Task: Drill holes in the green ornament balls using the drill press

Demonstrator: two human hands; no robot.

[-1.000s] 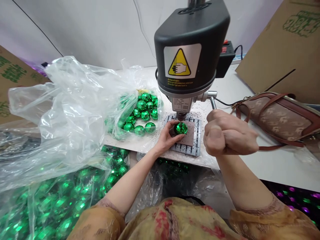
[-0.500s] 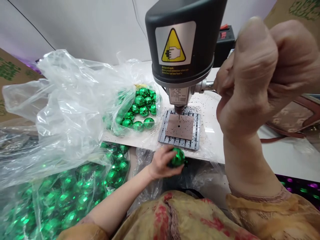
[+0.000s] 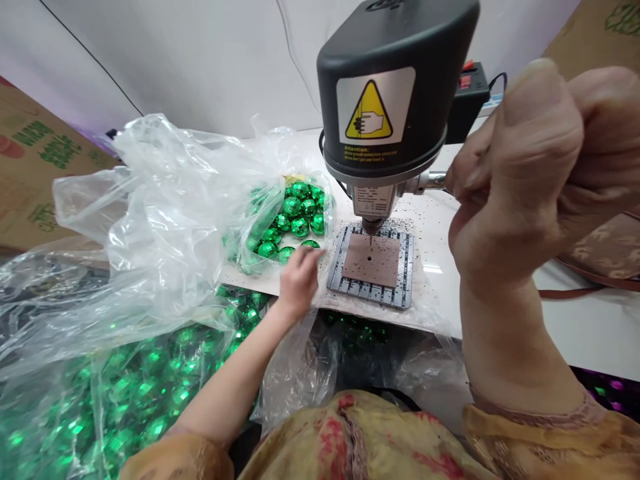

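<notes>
My left hand (image 3: pixel 300 280) reaches over the table edge to the nearest green faceted balls (image 3: pixel 299 227), which lie in an open clear plastic bag. Its fingers are bent, and whether they grip a ball cannot be made out. Close to the camera, my right hand (image 3: pixel 525 160) is wrapped round the lever (image 3: pixel 437 180) of a black drill press (image 3: pixel 385 87). Under the drill bit, a brown square plate (image 3: pixel 356 267) with a small dark hole lies on the slotted metal base (image 3: pixel 400 297). No ball sits on the plate.
More green balls (image 3: pixel 145 387) fill a big clear bag at the lower left. Crumpled plastic (image 3: pixel 160 193) rises behind it. Dark shavings are scattered round the base. Cardboard boxes (image 3: pixel 45 160) stand at both sides, and below the table edge hangs plastic with green balls (image 3: pixel 355 330).
My left hand has moved up and left from in front of the base to the bagged balls. The green ball it held is no longer seen. My right hand stays on the lever; the view has shifted slightly.
</notes>
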